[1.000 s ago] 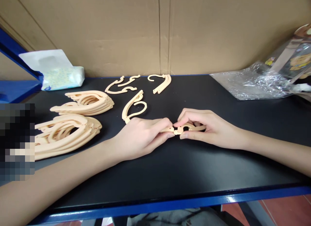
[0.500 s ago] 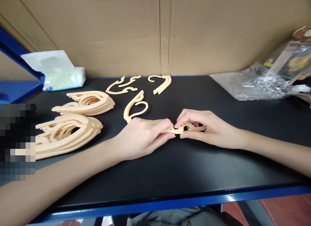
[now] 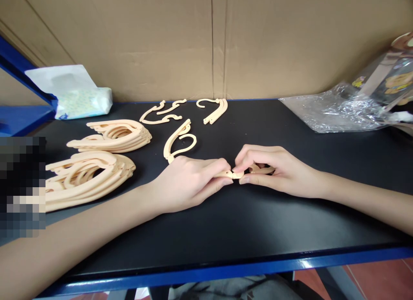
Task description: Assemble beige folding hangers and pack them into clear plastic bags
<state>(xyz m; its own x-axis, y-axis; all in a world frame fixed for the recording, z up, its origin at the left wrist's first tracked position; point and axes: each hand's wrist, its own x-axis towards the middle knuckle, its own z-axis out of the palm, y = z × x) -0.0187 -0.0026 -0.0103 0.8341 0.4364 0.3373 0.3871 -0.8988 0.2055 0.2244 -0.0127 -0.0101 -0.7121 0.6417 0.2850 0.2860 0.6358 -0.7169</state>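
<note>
Between my two hands is a cream plastic folding hanger (image 3: 228,174). My left hand (image 3: 190,179) pinches its left part between thumb and fingers. At the hanger's middle joint, my right hand (image 3: 264,166) closes thumb and fingertips on it. The palm and fingers of that hand cover much of the right part. Just beyond my left hand, a folded hanger (image 3: 169,143) with a curved hook lies on the table, its near end close to the knuckles.
Two stacks of folded hangers, a far stack (image 3: 135,136) and a near stack (image 3: 111,173), stand at left. Loose hanger pieces (image 3: 151,120) and a hanger piece with hook (image 3: 221,110) lie at the back. A tissue pack (image 3: 84,104) and clear plastic bag (image 3: 325,108) flank the black table (image 3: 226,235).
My right thumb and fingers have shifted slightly at the hanger's joint, and less of the curved part shows between them. My left hand has hardly moved.
</note>
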